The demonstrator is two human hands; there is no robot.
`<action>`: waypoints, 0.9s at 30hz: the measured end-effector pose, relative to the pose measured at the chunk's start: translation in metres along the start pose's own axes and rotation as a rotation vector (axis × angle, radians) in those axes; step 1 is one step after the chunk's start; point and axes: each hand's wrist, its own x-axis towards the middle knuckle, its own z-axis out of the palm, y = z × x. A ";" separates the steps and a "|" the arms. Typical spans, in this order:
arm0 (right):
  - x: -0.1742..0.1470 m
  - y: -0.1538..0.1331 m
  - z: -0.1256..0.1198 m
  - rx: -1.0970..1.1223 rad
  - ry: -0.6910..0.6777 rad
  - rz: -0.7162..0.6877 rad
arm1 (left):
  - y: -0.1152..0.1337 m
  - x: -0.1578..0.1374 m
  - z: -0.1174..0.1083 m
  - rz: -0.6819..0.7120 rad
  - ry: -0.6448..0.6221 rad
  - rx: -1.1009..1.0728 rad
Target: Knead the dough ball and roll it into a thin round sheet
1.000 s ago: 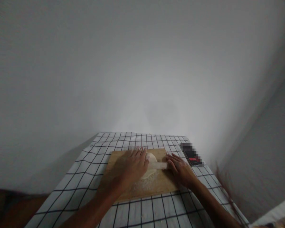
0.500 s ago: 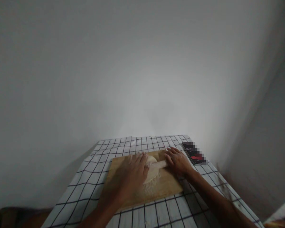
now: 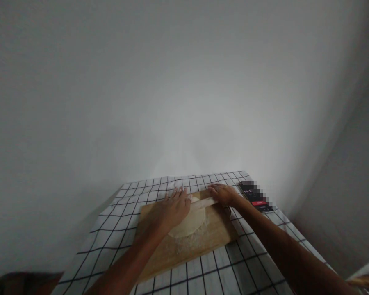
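A pale wooden rolling pin lies across the far part of a flattened round of dough. My left hand rests on the pin's left end, palm down, with its fingers stretched forward and spread; that end is hidden beneath it. My right hand is closed over the right end, fingers bent around it. Under the dough is a wooden board, dusted with flour in front of the round. Flour whitens the fingertips of my left hand.
A white cloth with a black grid covers the table. A dark phone, partly blurred out, lies beyond the board on the right. A plain wall stands right behind the table.
Both hands and the rolling pin have moved forward, away from me, over the dough. More of the dough's near side shows. The camera view has shifted slightly.
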 end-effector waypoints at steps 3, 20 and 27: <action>-0.020 -0.008 -0.005 -0.008 -0.036 0.006 | 0.008 -0.001 -0.003 -0.049 0.021 -0.001; -0.141 -0.086 -0.035 0.168 0.083 0.059 | 0.035 -0.092 -0.066 0.198 0.067 -0.043; -0.117 -0.071 -0.030 0.068 0.072 0.094 | 0.025 -0.087 -0.057 0.207 0.005 -0.024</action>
